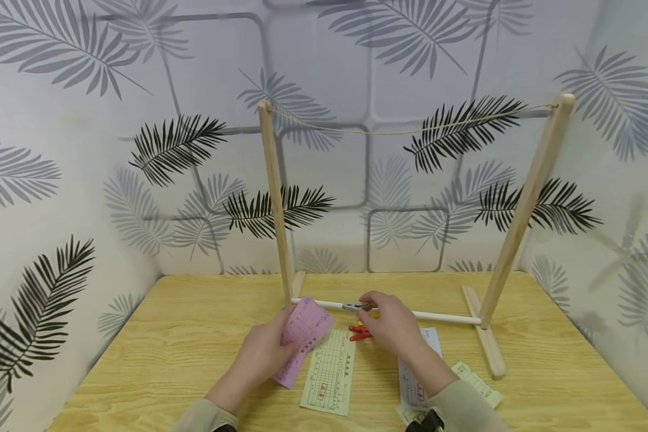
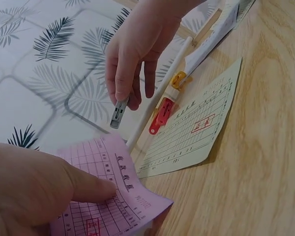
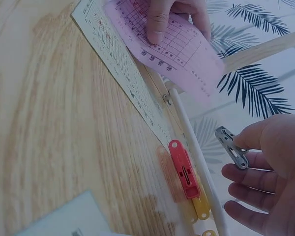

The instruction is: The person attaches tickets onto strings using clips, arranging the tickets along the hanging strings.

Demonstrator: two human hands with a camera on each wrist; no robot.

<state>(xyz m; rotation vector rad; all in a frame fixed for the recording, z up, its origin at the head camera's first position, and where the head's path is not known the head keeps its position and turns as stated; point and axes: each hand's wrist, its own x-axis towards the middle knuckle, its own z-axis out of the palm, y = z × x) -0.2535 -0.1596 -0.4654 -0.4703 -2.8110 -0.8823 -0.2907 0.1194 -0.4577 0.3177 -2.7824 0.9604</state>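
Over the wood-grain bench [image 1: 194, 336], the left hand [image 1: 264, 353] pinches a pink printed paper slip [image 1: 309, 329] by one side, I think to leave most free; the right hand [image 1: 393, 324] pinches a slim grey clip [image 1: 352, 306], pointing slipward.

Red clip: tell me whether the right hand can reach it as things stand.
Probably yes: the red clip lies uncovered near the right hand, though that hand pinches a gray clip.
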